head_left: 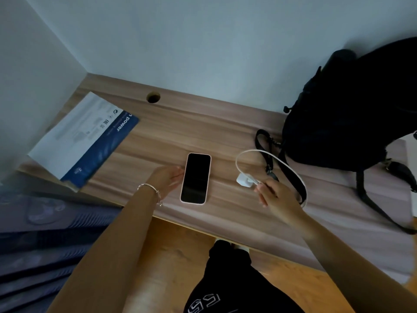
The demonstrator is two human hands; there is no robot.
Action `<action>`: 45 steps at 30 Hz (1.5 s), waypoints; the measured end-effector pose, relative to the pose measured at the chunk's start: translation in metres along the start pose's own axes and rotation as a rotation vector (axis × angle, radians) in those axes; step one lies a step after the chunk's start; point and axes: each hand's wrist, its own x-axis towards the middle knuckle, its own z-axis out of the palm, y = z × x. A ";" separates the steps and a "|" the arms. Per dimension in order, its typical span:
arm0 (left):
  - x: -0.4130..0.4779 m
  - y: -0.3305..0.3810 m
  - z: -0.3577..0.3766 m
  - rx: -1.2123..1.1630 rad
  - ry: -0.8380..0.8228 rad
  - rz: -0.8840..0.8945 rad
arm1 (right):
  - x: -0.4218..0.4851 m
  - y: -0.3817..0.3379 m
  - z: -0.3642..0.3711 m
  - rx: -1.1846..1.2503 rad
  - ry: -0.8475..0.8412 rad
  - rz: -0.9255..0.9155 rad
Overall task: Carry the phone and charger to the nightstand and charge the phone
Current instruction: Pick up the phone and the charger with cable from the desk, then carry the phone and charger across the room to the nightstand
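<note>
A phone (195, 178) in a pale pink case lies screen-up on the wooden desk (158, 141), its screen dark. My left hand (168, 178), with a thin bracelet at the wrist, rests flat on the desk with fingertips touching the phone's left edge; it holds nothing. A white charger plug (244, 180) lies to the right of the phone, its white cable (259, 152) looping away and back around. My right hand (274, 196) has its fingertips at the plug's cable end, touching it; a firm grip cannot be made out.
A black bag (352, 109) stands at the desk's back right, its black strap (268, 159) lying across the cable loop. A blue and white box (83, 138) lies at the left. A cable hole (153, 97) is near the wall. Bedding (45, 245) is at lower left.
</note>
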 end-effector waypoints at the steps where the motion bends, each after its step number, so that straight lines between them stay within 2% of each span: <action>1: 0.001 0.002 0.003 -0.013 0.017 -0.010 | 0.000 0.000 0.000 0.014 0.001 0.009; 9: 0.006 0.008 0.022 0.064 0.124 -0.087 | -0.002 -0.004 -0.003 0.042 0.005 -0.003; 13: 0.006 0.011 0.022 0.152 0.073 -0.112 | -0.002 -0.005 -0.007 0.054 0.041 -0.007; 22: 0.000 0.007 0.022 0.349 0.000 0.004 | -0.005 -0.002 -0.008 0.094 0.054 -0.015; 33: 0.004 0.006 0.029 0.503 0.070 0.082 | -0.009 0.000 -0.018 0.202 0.070 0.062; 37: -0.003 0.008 0.036 0.470 0.047 0.096 | -0.010 0.002 -0.021 0.293 0.117 0.119; 45: -0.038 0.024 0.076 0.301 -0.155 0.137 | -0.023 -0.001 -0.047 0.466 0.227 0.075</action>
